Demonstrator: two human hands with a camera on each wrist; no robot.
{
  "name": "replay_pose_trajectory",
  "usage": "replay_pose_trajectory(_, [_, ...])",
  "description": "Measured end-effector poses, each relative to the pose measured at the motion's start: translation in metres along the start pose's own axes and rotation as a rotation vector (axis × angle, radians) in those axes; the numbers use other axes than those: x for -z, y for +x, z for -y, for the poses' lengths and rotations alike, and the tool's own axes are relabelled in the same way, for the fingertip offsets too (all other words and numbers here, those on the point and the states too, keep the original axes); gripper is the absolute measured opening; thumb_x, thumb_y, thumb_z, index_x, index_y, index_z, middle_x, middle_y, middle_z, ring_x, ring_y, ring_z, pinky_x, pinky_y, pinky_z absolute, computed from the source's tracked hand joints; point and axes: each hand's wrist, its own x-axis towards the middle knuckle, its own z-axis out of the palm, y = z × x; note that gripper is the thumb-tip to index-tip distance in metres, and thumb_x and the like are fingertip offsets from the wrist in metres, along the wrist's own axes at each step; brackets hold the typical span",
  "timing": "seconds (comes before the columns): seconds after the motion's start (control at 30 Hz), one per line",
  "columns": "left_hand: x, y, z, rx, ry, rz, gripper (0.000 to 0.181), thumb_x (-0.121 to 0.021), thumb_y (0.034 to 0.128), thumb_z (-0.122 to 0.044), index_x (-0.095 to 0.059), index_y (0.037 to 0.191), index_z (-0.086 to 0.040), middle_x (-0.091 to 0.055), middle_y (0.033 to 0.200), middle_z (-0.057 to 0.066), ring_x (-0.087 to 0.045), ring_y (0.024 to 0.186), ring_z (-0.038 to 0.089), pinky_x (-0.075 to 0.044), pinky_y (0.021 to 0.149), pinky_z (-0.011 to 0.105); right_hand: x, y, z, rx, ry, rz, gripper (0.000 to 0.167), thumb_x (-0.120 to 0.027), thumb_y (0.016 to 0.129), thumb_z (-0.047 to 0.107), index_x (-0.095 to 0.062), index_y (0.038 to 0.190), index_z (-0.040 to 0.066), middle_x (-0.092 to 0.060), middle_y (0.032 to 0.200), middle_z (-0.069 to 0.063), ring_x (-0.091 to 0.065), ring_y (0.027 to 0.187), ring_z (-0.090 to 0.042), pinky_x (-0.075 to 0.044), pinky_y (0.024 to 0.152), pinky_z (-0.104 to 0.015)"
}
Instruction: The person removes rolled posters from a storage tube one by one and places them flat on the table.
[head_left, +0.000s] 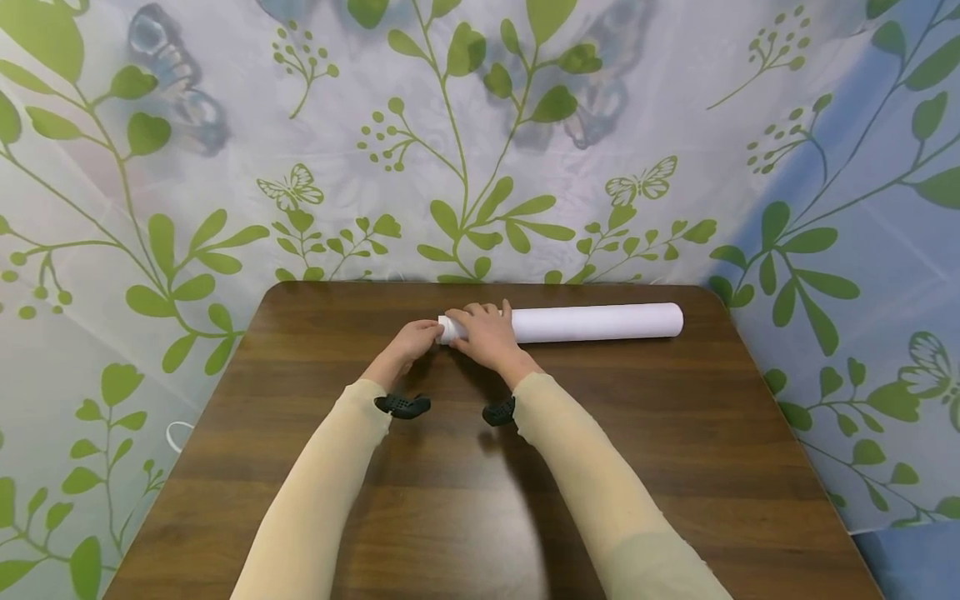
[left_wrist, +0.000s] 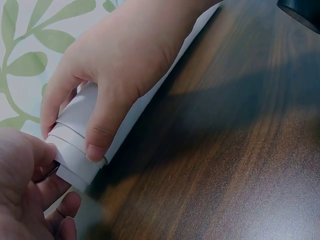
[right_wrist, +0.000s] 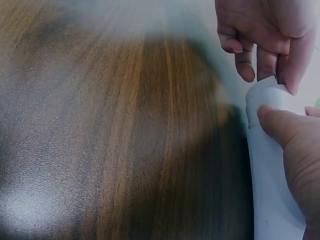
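A long roll of white paper [head_left: 600, 323] lies crosswise near the table's back edge. At its left end, the inner layers stick out in uneven steps, as the left wrist view shows. My left hand [head_left: 417, 340] pinches the rim of that end between thumb and fingers; its other fingers [left_wrist: 70, 202] hang loosely curled. Just to the right, my right hand [head_left: 487, 335] grips the roll from above, thumb on the near side and fingers over the top. In the right wrist view the right thumb [right_wrist: 280, 122] presses on the paper close to the stepped end.
The brown wooden table [head_left: 450, 500] reaches toward me beneath both arms. Behind it hangs a white cloth [head_left: 337, 167] printed with green leaves and butterflies. Black straps [head_left: 402, 406] with camera mounts sit at both wrists. A white loop [head_left: 178, 437] shows beside the table's left edge.
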Motion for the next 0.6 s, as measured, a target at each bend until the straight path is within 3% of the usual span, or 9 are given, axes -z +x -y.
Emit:
replay_pose_trajectory(0.23, [0.0020, -0.0013, -0.0010, -0.023, -0.009, -0.018, 0.044, -0.049, 0.1088, -0.030, -0.060, 0.137, 0.002, -0.058, 0.127, 0.018, -0.049, 0.117, 0.035, -0.040, 0.098, 0.045, 0.0008, 0.0006, 0.0006, 0.000, 0.021, -0.002, 0.062, -0.064, 0.097, 0.055, -0.046, 0.153, 0.037, -0.051, 0.147, -0.002, -0.042, 0.138, -0.035, -0.010, 0.116, -0.069])
replay_pose_trajectory(0.6, [0.0043, -0.0003, 0.0005, -0.025, -0.013, -0.035, 0.040, -0.050, 0.1085, -0.027, -0.063, 0.131, 0.005, -0.059, 0.120, 0.016, -0.051, 0.114, 0.035, -0.041, 0.094, 0.041, -0.0033, -0.0004, 0.0001, -0.002, 0.033, -0.039, 0.059, -0.066, 0.097, 0.053, -0.049, 0.151, 0.037, -0.052, 0.146, -0.002, -0.043, 0.136, -0.036, -0.010, 0.116, -0.068])
